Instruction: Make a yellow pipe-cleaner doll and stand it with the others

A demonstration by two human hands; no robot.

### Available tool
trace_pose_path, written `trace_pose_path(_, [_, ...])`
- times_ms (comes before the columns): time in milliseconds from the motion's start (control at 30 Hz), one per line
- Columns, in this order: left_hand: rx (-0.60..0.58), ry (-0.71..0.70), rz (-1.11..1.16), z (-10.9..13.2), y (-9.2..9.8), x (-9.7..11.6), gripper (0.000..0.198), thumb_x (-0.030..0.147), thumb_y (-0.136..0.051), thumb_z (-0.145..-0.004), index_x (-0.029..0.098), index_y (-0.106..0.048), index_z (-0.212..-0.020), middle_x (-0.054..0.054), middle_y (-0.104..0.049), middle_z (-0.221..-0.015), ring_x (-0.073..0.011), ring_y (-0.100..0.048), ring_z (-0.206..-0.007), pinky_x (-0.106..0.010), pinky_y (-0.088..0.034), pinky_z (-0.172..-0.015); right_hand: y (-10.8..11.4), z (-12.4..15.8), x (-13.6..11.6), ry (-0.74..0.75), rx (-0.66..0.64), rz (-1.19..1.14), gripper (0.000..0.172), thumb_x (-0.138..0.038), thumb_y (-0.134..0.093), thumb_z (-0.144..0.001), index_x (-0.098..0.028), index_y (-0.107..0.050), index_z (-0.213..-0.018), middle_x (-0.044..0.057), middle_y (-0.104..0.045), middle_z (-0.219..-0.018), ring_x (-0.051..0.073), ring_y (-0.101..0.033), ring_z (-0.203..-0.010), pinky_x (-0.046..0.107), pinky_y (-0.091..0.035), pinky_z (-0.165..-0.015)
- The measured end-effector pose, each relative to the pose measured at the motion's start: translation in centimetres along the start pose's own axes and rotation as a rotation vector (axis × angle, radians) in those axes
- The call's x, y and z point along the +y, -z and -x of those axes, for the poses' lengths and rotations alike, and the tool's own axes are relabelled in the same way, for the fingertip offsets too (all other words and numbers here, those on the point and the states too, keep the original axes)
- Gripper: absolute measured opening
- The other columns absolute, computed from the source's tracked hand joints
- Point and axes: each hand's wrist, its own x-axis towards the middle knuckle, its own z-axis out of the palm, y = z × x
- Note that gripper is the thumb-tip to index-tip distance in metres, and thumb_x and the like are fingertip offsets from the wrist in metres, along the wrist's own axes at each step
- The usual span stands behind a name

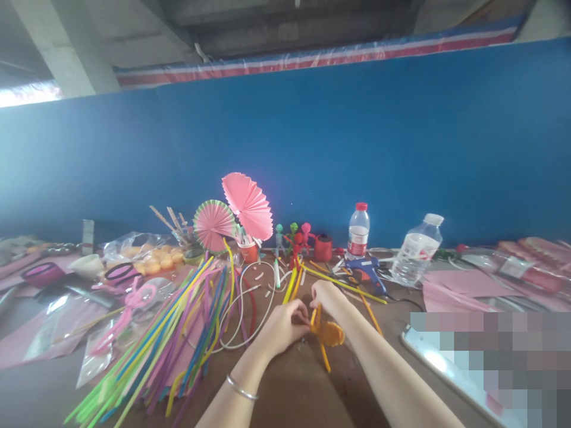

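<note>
An orange pipe-cleaner figure (331,334) with a thick wound body and thin limbs is between my hands, low over the brown table. My left hand (289,321), with a silver bangle on the wrist, is closed in a pinch at the figure's left side. My right hand (328,297) is closed on its upper part, the fingertips partly hidden. One orange stem hangs down below the body. Just beyond my hands lie loose yellow pipe cleaners (293,284).
A bundle of coloured pipe cleaners (151,339) spreads to the left, beside a white cable (241,297). Small pipe-cleaner figures (294,238), two bottles (358,233) and a blue glue gun (372,274) stand or lie behind. A phone (439,362) is at right.
</note>
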Motion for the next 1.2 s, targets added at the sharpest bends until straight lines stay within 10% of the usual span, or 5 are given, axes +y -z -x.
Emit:
trace_pose_path(300, [0.003,0.019,-0.040,0.1,0.0,0.5,0.015,0.016,-0.059,-0.061,0.019,-0.056,-0.076,-0.001,-0.067,-0.073,-0.0146,-0.060,-0.066,-0.022,-0.042,-0.060,-1.5,0.8,-0.4,0.015,0.172,-0.071,0.037,-0.007,-0.059,-0.054,-0.013,-0.060,-0.090,0.008,-0.066,-0.080,0.021,-0.062,-0.071,0.024,-0.040,-0.056])
trace_pose_path(767, [0.232,0.090,-0.022,-1.1,-0.5,-2.7,0.012,0.018,-0.061,-0.060,0.018,-0.055,-0.071,0.000,-0.064,-0.060,-0.0149,-0.060,-0.059,-0.024,-0.041,-0.058,2.3,3.9,-3.5,0.363,0.350,-0.411,0.013,-0.016,-0.054,-0.069,-0.019,-0.066,-0.071,-0.001,-0.067,-0.070,0.012,-0.060,-0.066,0.020,-0.042,-0.063])
trace_pose_path(1200, [0.816,0.195,1.138,-2.4,1.6,-3.6,0.017,0.005,-0.063,-0.063,0.015,-0.049,-0.060,0.003,-0.055,-0.056,-0.0059,-0.057,-0.053,-0.016,-0.047,-0.056,0.5,6.3,-5.4,0.882,0.509,-0.474,0.018,-0.011,-0.048,-0.073,-0.018,-0.064,-0.077,0.002,-0.064,-0.077,0.011,-0.057,-0.067,0.020,-0.044,-0.064])
